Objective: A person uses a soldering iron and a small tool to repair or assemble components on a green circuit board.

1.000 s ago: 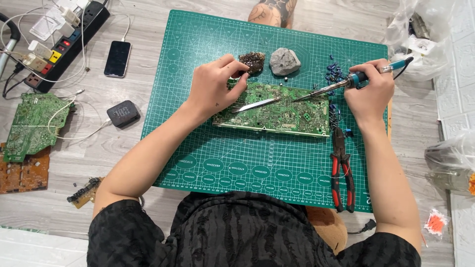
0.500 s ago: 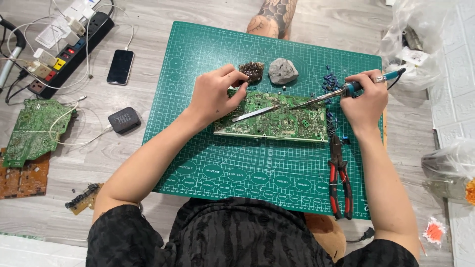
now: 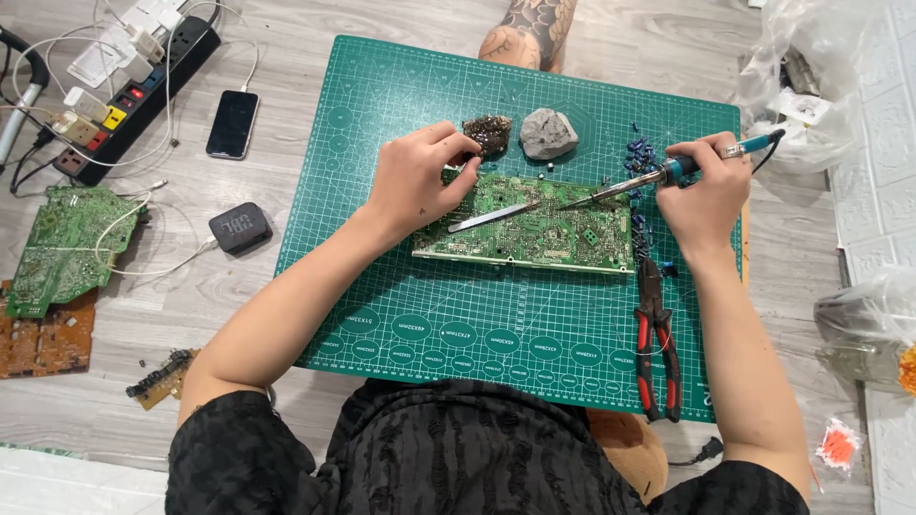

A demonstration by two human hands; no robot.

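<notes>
Head view: our left hand (image 3: 417,186) grips metal tweezers (image 3: 493,216) over the green circuit board (image 3: 530,229) lying on the cutting mat (image 3: 496,324), while our right hand (image 3: 704,195) is closed around the blue-handled soldering iron (image 3: 668,174). Its tip seems to touch the board, though the joint is too small to tell. We judge steady wrists and a brief touch matter.

Both bare forearms reach forward from the body and angle in toward each other. The left hand (image 3: 415,186) is knuckles-up with the fingers curled down in a pinch grip, wrist fairly straight. The right hand (image 3: 704,195) is closed in a pen-style grip, thumb and fingers wrapped tight, wrist slightly cocked, well apart from the left hand.
</notes>
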